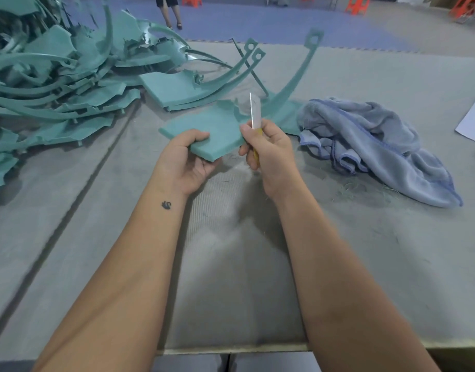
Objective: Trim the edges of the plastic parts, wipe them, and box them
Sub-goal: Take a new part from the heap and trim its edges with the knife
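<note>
One head-worn wide-angle view, forward and down, close over the table (338, 264) and both forearms

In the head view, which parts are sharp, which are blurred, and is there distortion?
Head view: the left hand on the teal plastic part and the right hand with the knife are sharp; the blade looks slightly smeared; the teal pile softens at the edge; wide-angle bending curves the table.
</note>
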The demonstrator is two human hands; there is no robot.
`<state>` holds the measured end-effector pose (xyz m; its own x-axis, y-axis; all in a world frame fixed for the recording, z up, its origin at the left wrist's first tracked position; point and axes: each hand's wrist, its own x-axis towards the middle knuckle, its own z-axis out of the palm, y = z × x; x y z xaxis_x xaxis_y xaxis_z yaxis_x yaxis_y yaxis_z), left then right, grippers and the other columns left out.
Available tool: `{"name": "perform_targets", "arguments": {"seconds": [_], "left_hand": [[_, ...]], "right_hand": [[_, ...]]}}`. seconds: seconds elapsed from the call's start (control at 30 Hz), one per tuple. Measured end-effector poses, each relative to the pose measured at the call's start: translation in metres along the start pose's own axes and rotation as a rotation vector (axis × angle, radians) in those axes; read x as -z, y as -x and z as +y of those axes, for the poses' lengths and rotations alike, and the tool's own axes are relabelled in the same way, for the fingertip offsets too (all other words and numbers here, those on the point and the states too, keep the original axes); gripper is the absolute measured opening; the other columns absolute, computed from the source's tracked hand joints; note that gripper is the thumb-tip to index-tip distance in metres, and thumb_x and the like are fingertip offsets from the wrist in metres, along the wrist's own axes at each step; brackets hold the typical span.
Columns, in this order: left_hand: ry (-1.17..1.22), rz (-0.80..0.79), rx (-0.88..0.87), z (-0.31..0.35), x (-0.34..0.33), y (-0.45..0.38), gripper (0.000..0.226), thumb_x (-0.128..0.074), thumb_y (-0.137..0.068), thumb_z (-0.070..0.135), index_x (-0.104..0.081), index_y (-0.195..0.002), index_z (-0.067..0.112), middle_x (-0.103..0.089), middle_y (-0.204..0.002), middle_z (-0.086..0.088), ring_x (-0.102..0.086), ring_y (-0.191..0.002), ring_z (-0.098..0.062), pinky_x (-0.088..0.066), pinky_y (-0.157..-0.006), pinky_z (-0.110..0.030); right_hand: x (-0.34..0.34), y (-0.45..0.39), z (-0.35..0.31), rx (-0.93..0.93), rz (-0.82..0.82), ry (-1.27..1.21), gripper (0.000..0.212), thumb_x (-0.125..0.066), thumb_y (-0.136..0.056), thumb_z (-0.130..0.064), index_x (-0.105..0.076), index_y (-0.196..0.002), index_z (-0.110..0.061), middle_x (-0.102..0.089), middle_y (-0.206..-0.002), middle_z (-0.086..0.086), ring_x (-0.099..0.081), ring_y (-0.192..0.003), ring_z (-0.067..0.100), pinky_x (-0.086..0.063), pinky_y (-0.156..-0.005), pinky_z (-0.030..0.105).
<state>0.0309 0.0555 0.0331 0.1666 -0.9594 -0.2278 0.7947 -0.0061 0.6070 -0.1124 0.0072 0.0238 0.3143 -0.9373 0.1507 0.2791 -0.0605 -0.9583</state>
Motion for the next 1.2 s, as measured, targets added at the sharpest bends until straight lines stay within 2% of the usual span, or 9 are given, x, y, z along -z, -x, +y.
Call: {"name": "perform_targets", "arguments": {"seconds": [0.13,0.23,0.4,0.5,0.57,0.7,0.87,1.0,1.2], "left_hand": [[0.101,0.091,-0.053,0.001,0.004,-0.006,0.016,-0.051,-0.095,0.005,-0.057,-0.111,0.007,-0.069,-0.097,-0.009,-0.069,-0.076,-0.02,-0.06,-0.062,-0.026],[0.149,0.07,-0.068,0.003,0.006,-0.008,0.022,-0.049,-0.096,0.003,-0.054,-0.117,0.007,-0.066,-0.107,-0.012,-0.068,-0.083,-0.025,-0.061,-0.065,-0.032],[0.155,0.094,-0.115,0.002,0.008,-0.009,0.027,-0.05,-0.094,-0.002,-0.053,-0.12,0.005,-0.067,-0.104,-0.013,-0.071,-0.081,-0.024,-0.061,-0.066,-0.03],[0.134,0.108,-0.126,0.001,0.006,-0.009,0.022,-0.053,-0.094,-0.002,-0.057,-0.114,0.003,-0.069,-0.104,-0.014,-0.071,-0.082,-0.024,-0.061,-0.066,-0.03],[0.125,0.129,-0.134,0.0,0.004,-0.008,0.01,-0.055,-0.094,-0.001,-0.06,-0.101,0.003,-0.073,-0.089,-0.012,-0.072,-0.074,-0.022,-0.06,-0.06,-0.029],[0.213,0.124,-0.128,0.002,0.004,-0.008,0.007,-0.052,-0.096,0.002,-0.059,-0.097,-0.001,-0.069,-0.084,-0.015,-0.071,-0.062,-0.02,-0.059,-0.057,-0.027],[0.238,0.144,-0.089,0.003,0.0,-0.004,0.017,-0.051,-0.096,0.003,-0.055,-0.08,-0.003,-0.068,-0.069,-0.019,-0.07,-0.057,-0.024,-0.055,-0.047,-0.026],[0.236,0.138,-0.069,0.002,-0.002,-0.003,0.018,-0.05,-0.096,0.003,-0.055,-0.08,-0.003,-0.068,-0.069,-0.02,-0.071,-0.058,-0.025,-0.056,-0.052,-0.027],[0.225,0.143,-0.036,-0.005,-0.007,-0.003,0.017,-0.05,-0.096,0.003,-0.055,-0.084,-0.008,-0.066,-0.067,-0.021,-0.066,-0.048,-0.023,-0.053,-0.041,-0.023]], "right_hand": [[-0.001,0.002,-0.002,0.042,0.006,0.057,0.005,-0.064,-0.092,-0.024,-0.066,-0.088,-0.022,-0.064,-0.059,0.004,-0.047,-0.039,0.016,-0.039,-0.047,0.024],[-0.003,0.003,0.0,0.063,0.0,0.149,0.01,-0.062,-0.093,-0.028,-0.067,-0.085,-0.023,-0.053,-0.052,0.0,-0.041,-0.041,0.012,-0.036,-0.044,0.022],[-0.012,0.001,0.003,-0.044,-0.039,0.174,0.047,-0.023,-0.103,-0.048,-0.068,-0.103,-0.032,-0.047,-0.067,-0.007,-0.042,-0.058,0.008,-0.039,-0.058,0.02],[-0.014,0.002,0.007,-0.006,-0.04,0.233,0.032,-0.038,-0.103,-0.035,-0.066,-0.09,-0.027,-0.045,-0.068,-0.012,-0.039,-0.06,0.004,-0.037,-0.06,0.015],[-0.014,0.004,0.009,0.039,-0.067,0.236,0.02,-0.049,-0.099,-0.023,-0.059,-0.083,-0.025,-0.047,-0.062,-0.016,-0.041,-0.057,0.001,-0.037,-0.059,0.015],[-0.015,0.007,0.007,0.022,-0.211,0.155,0.016,-0.053,-0.098,-0.019,-0.056,-0.083,-0.023,-0.055,-0.06,-0.001,-0.043,-0.044,0.01,-0.035,-0.043,0.024],[-0.021,0.011,0.011,-0.03,-0.381,0.211,0.024,-0.052,-0.099,-0.019,-0.063,-0.079,-0.014,-0.044,-0.051,0.005,-0.033,-0.037,0.004,-0.027,-0.038,0.014],[-0.02,0.011,0.013,-0.023,-0.371,0.224,0.03,-0.051,-0.1,-0.019,-0.063,-0.074,-0.012,-0.042,-0.048,0.002,-0.034,-0.037,0.002,-0.028,-0.04,0.011],[-0.014,0.005,0.018,-0.067,-0.357,0.131,0.035,-0.051,-0.099,-0.026,-0.06,-0.067,-0.014,-0.042,-0.044,-0.003,-0.029,-0.035,0.004,-0.023,-0.036,0.013]]}}
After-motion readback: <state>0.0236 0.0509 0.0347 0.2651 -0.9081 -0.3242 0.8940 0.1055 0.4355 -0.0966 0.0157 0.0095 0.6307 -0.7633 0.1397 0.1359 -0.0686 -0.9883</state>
